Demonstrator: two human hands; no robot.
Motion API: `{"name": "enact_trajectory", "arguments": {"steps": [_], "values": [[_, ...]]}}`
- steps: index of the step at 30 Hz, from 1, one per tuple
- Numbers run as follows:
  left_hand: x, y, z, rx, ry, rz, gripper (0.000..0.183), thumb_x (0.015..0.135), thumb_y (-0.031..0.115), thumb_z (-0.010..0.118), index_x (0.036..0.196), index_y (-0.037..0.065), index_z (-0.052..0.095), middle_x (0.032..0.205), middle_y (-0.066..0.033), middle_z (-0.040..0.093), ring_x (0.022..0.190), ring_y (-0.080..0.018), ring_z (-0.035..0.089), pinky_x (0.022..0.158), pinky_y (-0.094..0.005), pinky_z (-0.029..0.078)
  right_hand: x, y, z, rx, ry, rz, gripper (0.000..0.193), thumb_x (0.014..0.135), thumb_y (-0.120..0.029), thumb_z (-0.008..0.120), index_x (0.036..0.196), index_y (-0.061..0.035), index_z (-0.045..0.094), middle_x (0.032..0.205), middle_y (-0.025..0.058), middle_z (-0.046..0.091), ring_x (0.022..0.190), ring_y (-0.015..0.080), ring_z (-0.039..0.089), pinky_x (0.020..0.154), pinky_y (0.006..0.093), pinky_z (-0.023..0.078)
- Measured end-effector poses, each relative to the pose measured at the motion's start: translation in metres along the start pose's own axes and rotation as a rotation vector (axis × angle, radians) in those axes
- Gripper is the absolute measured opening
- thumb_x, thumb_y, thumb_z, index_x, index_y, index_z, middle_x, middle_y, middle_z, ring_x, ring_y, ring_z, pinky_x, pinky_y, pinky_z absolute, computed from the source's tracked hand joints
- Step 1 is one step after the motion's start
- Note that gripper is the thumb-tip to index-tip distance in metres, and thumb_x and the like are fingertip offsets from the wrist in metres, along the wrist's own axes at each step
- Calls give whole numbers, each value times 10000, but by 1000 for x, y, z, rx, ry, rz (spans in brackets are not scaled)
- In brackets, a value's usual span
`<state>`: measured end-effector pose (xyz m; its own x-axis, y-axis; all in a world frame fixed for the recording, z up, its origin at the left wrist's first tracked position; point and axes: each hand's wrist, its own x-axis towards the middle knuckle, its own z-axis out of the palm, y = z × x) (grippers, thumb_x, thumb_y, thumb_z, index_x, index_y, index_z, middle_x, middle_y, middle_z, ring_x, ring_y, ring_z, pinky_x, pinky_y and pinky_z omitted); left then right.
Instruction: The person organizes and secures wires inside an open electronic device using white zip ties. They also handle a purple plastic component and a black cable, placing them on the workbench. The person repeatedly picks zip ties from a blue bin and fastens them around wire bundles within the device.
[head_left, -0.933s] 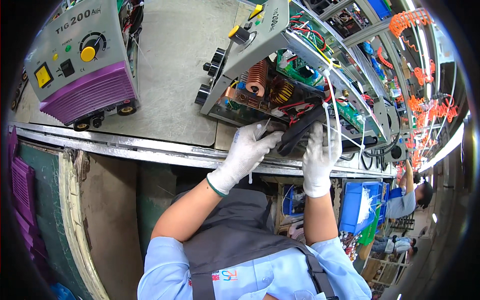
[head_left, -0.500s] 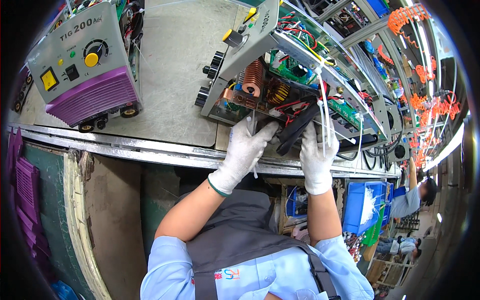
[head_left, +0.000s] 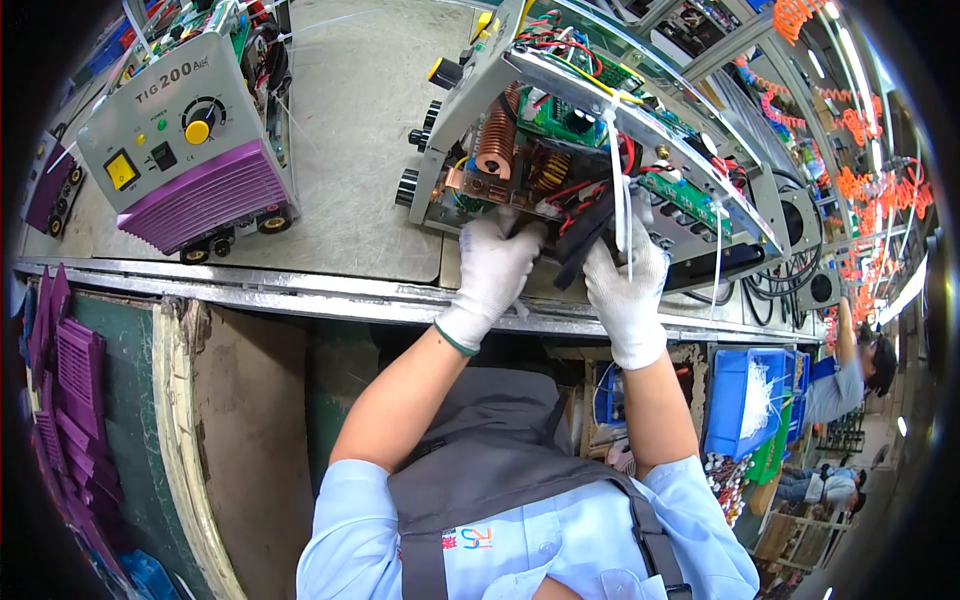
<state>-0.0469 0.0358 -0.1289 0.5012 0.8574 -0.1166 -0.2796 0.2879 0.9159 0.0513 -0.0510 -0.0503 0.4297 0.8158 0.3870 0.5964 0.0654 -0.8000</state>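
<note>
An open welding machine [head_left: 470, 120] stands on the bench before me, its circuit boards, copper coil [head_left: 497, 145] and wires exposed. My left hand [head_left: 492, 270], in a white glove, reaches into its lower side below the coil. Its thumb and fingers are drawn together, the tips partly hidden, so what they pinch is unclear. My gloved right hand [head_left: 630, 300] closes on a black-sleeved cable bundle [head_left: 583, 238] at the machine's side, fingers pointing upward. A long white cable tie [head_left: 619, 190] hangs from the machine's upper rail in front of that hand.
A finished-looking grey and purple welding machine [head_left: 190, 150] stands at the left of the bench, another [head_left: 50, 185] behind it. Purple panels [head_left: 80, 375] lie lower left. A blue bin [head_left: 738, 405] of white ties sits at lower right. Other people are at far right.
The view has shifted slightly. My right hand has moved up and in against the black-sleeved cable, its fingers higher on the machine. My left hand stays at the lower side.
</note>
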Motion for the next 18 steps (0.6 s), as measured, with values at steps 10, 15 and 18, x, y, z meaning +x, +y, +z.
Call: {"name": "enact_trajectory", "arguments": {"steps": [10, 15, 18], "values": [[-18, 36, -3, -138, -78, -75, 110, 860, 70, 613, 955, 46, 664, 649, 31, 572, 441, -4, 364, 392, -174, 263, -1, -10, -7, -65, 62, -85, 184, 870, -35, 619, 1048, 5, 631, 832, 130, 675, 675, 171, 647, 652, 291, 511], [-16, 26, 1, -153, -90, -34, 155, 845, 43, 617, 995, 35, 657, 657, 57, 543, 444, 5, 356, 390, -176, 259, 3, -18, -8, 33, 109, -40, 181, 884, -65, 657, 1042, 20, 632, 824, 65, 665, 690, 77, 593, 635, 238, 493], [-17, 30, 3, -108, -86, -24, 157, 836, 64, 640, 991, 42, 639, 642, 66, 512, 444, 2, 355, 391, -177, 256, 3, -14, -5, 111, 150, -35, 233, 888, -90, 678, 1083, 18, 612, 833, 57, 666, 698, 58, 588, 619, 214, 484]]}}
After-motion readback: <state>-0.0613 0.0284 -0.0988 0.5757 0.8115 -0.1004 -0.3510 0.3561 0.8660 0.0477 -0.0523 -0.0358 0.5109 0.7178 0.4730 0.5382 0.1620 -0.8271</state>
